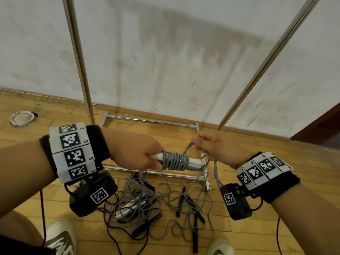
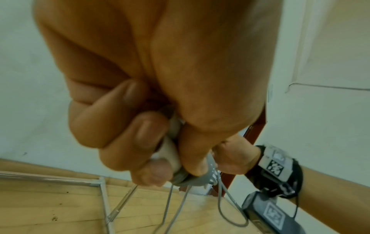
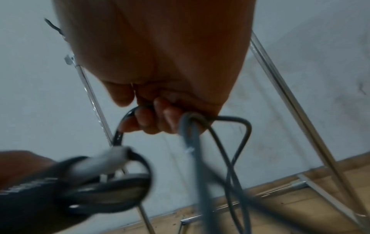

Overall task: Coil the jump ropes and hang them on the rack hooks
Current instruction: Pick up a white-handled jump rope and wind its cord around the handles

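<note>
While the left hand (image 1: 136, 153) curls its fingers tightly round the near ends of a pair of white handles (image 1: 195, 162), the grey rope (image 1: 174, 161) sits wound in a tight stack of turns about the middle of those handles, just to the right of the left thumb. To the right of the coil and a little farther off, the right hand (image 1: 217, 146) pinches a loop of the same grey rope in its curled fingers, the strand running from the coil up into that grip, and the loose remainder drops from both hands toward the floor. Below the hands, on the wooden floor (image 1: 239, 227), lies a tangled heap of other ropes (image 1: 147, 205), grey and dark, with white and black handles among them. Beyond stands the metal rack (image 1: 81, 57), its two uprights rising against the white wall (image 1: 165, 52) and its base frame resting on the floor under the hands.
</note>
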